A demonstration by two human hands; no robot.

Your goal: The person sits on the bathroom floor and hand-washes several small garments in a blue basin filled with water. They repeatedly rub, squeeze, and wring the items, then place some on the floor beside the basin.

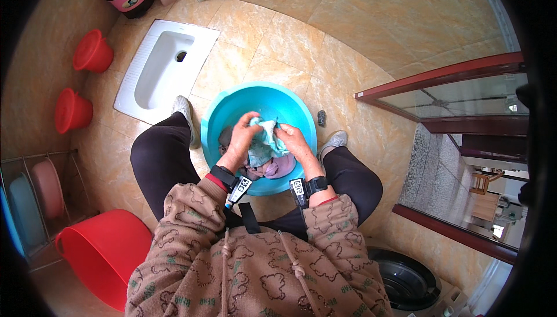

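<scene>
Between my knees on the tiled floor stands a large turquoise plastic basin [273, 93]. Over its middle, a light blue and white cloth [264, 143] is stretched between my two hands. My left hand [244, 136] grips its upper left part, the thumb pressed toward the fingers. My right hand [293, 139] pinches the cloth's right edge. The lower part of the cloth hangs onto other wet laundry. A lilac garment [280, 166] lies at the basin's bottom right, and a dark grey cloth [225, 136] at its left. Black straps with small devices circle both wrists.
A white squat toilet [167, 71] is set in the floor at the upper left. Red buckets [93, 51] stand along the left wall. A large red tub [109, 247] leans at lower left. A small dark object [321, 118] lies right of the basin, before a doorway [439, 151].
</scene>
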